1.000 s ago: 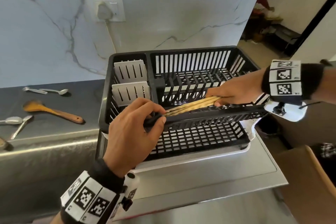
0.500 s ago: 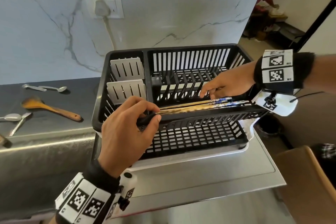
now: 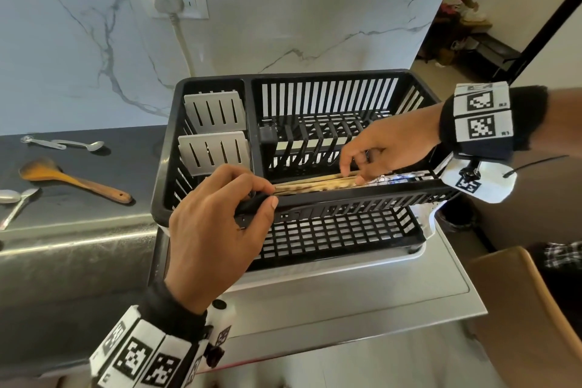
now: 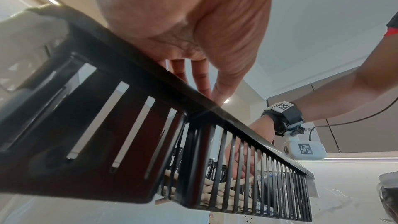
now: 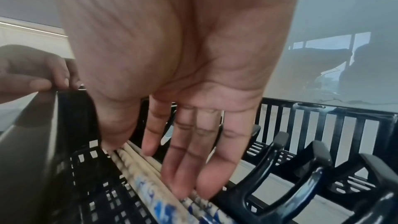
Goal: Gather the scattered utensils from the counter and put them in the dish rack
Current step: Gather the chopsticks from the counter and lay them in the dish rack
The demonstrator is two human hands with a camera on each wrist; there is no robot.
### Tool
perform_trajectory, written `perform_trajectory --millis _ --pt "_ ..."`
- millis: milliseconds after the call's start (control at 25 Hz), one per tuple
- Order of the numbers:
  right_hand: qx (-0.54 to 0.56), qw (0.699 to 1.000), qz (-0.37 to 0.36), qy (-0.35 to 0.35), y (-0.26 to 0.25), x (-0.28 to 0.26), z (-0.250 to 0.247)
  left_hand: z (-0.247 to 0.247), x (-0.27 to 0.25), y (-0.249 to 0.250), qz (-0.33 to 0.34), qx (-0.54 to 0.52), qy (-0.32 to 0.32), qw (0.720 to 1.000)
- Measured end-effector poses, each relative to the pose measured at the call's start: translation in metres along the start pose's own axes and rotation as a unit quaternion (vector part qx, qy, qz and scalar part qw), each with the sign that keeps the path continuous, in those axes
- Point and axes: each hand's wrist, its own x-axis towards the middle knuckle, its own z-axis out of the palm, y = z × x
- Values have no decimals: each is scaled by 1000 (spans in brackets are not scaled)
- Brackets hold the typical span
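Observation:
The black dish rack (image 3: 315, 75) stands on a white drain tray. My left hand (image 3: 267, 197) grips its front rim near the left corner, thumb outside and fingers over the edge. A bundle of wooden chopsticks (image 3: 311, 185) with blue-patterned ends lies inside along the front wall. My right hand (image 3: 354, 172) reaches in from the right, and its relaxed fingertips touch the chopsticks (image 5: 137, 164). In the right wrist view the right hand (image 5: 172, 168) has its fingers straight over them. Through the rack's bars (image 4: 215, 159) in the left wrist view the chopsticks (image 4: 215, 192) show at the bottom.
On the dark counter to the left lie a wooden spoon (image 3: 72, 179), two small metal spoons (image 3: 63, 144) and two more metal spoons (image 3: 15, 198). Grey slotted dividers (image 3: 214, 148) fill the rack's left compartment. A brown chair back (image 3: 519, 309) stands at the lower right.
The right hand lowered the chopsticks from rim height into the rack and let go of them; its fingers now rest on them. The left hand kept its hold on the rim.

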Motion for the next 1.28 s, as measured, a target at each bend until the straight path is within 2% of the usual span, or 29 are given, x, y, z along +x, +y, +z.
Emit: perform_trajectory --millis 120,280,440,640,800,1160,1280 --pt "-32 999 -3 -11 2 1 2 0 -1 0 2 -3 4 1000" --pt "-80 996 32 -4 10 -8 -3 0 -2 0 3 -7 7 1000" --pt "-72 996 39 21 15 -14 -5 0 -2 1 -2 -2 11 1000" --pt "-135 989 34 49 2 2 -4 1 -2 0 -2 -6 10 1000" --pt "-137 989 48 11 -5 12 -3 2 -2 0 -4 -2 17 1000" --pt "-90 986 48 -135 -2 -1 13 2 -1 5 -14 -2 22 1000" --pt "-19 996 46 -74 -7 2 5 1 -2 4 -13 1 19 1000"
